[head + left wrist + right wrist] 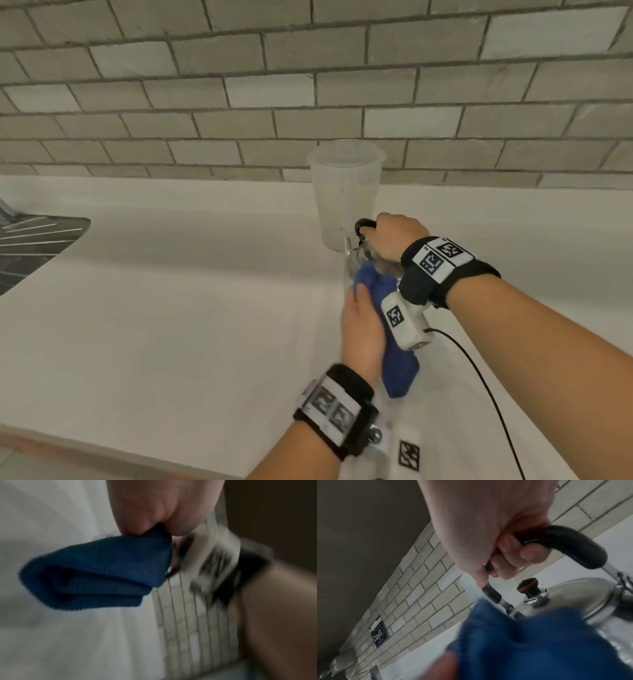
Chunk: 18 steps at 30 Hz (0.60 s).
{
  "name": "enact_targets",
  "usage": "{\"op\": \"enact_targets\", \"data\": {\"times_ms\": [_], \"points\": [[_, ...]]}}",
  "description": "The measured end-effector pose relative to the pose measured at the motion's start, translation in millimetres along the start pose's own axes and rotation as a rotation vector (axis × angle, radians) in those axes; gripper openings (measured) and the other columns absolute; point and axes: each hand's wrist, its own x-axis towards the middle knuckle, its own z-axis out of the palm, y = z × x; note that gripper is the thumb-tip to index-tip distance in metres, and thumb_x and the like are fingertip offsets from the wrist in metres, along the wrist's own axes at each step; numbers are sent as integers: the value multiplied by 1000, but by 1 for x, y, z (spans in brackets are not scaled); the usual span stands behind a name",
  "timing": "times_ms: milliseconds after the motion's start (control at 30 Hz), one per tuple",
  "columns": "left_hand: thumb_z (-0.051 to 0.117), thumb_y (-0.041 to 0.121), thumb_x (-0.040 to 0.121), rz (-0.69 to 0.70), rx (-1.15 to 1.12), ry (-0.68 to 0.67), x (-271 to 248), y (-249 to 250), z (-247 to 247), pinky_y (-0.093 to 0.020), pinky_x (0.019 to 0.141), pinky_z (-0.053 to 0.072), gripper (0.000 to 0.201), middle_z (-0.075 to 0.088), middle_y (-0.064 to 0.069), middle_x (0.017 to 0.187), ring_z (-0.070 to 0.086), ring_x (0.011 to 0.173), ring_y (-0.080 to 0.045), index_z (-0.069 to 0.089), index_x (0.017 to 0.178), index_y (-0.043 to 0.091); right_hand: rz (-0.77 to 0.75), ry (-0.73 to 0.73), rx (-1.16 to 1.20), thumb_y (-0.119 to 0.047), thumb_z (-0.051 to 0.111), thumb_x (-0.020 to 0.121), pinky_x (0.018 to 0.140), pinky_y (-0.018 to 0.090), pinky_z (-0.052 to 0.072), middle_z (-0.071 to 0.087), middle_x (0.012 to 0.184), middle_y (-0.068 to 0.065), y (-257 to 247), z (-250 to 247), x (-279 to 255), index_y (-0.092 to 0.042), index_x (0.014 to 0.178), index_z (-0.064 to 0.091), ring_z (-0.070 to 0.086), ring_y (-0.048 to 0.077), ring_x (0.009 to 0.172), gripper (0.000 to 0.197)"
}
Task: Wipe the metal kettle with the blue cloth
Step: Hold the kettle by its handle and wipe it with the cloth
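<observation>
The metal kettle (364,255) stands on the white counter (171,308), mostly hidden behind my hands; its shiny lid with a black knob (528,586) shows in the right wrist view (583,601). My right hand (394,236) grips the black arched handle (570,543) from above (513,550). My left hand (363,325) holds the blue cloth (397,342) and presses it against the kettle's near side. The cloth's folded tail (96,572) hangs from my left hand (150,524). In the right wrist view the cloth (530,642) covers the kettle's lower side.
A translucent plastic jug (346,192) stands just behind the kettle against the grey tiled wall (239,102). A metal draining surface (34,240) lies at the far left. A black cable (479,377) runs from my right wrist camera. A dark label (378,635) hangs on the wall.
</observation>
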Motion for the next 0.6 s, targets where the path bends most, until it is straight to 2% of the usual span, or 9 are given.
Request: {"op": "enact_targets", "data": {"times_ms": [33, 100, 167, 233, 267, 333, 433, 500, 600], "points": [[39, 34, 102, -89, -145, 25, 9, 13, -9, -48, 97, 49, 36, 64, -15, 103, 61, 105, -38, 59, 109, 4, -10, -4, 9, -43, 37, 98, 78, 33, 40, 63, 117, 17, 1, 0, 0, -5, 119, 54, 59, 34, 105, 47], [40, 36, 102, -239, -589, -1, 34, 33, -35, -41, 87, 52, 34, 67, -8, 91, 64, 92, -28, 62, 96, 10, -27, -11, 27, -43, 37, 99, 76, 33, 40, 63, 115, 17, 2, -1, -1, -3, 118, 54, 59, 33, 102, 47], [45, 42, 99, -310, -817, -37, 59, 41, -61, -36, 96, 48, 39, 70, -10, 101, 63, 101, -26, 65, 107, 9, -31, -10, 33, -42, 37, 99, 74, 32, 39, 63, 113, 17, 2, -1, -2, -2, 117, 54, 59, 33, 100, 47], [52, 49, 94, -378, -679, -23, 78, 39, -79, -42, 107, 42, 49, 66, -16, 117, 59, 114, -31, 62, 119, 8, -27, -3, 34, -42, 37, 99, 73, 32, 40, 63, 112, 17, 2, 1, -3, -3, 117, 53, 59, 33, 99, 46], [56, 42, 94, -432, -521, -25, 85, 37, -86, -42, 103, 44, 40, 65, -17, 114, 60, 108, -31, 61, 113, 7, -27, 3, 30, -42, 37, 99, 73, 33, 40, 63, 112, 16, 2, 2, -4, -3, 117, 53, 60, 33, 98, 46], [57, 16, 92, -461, -324, -20, 96, 32, -94, -39, 86, 51, 15, 64, -16, 100, 62, 91, -31, 59, 101, 4, -27, 18, 24, -41, 37, 99, 74, 33, 41, 63, 111, 16, 1, 5, -5, -3, 118, 52, 60, 33, 99, 45], [50, -2, 89, -424, -289, -40, 109, 36, -104, -39, 76, 52, 12, 66, -17, 91, 63, 82, -30, 61, 93, 1, -36, 36, 16, -41, 37, 99, 73, 34, 42, 64, 110, 16, 1, 8, -5, -4, 119, 52, 61, 32, 97, 44], [55, 4, 89, -422, -147, -61, 119, 36, -112, -38, 74, 53, 9, 68, -18, 92, 64, 81, -30, 63, 94, 4, -38, 41, 16, -40, 37, 99, 72, 33, 41, 64, 109, 15, 1, 8, -5, -4, 119, 52, 61, 32, 96, 44], [72, 20, 82, -424, 419, -69, 135, 21, -126, -40, 91, 54, 40, 68, -17, 111, 65, 100, -32, 63, 113, -5, -41, 49, 19, -41, 37, 99, 71, 33, 42, 64, 108, 15, 2, 10, -4, -4, 118, 52, 61, 31, 95, 43]]}}
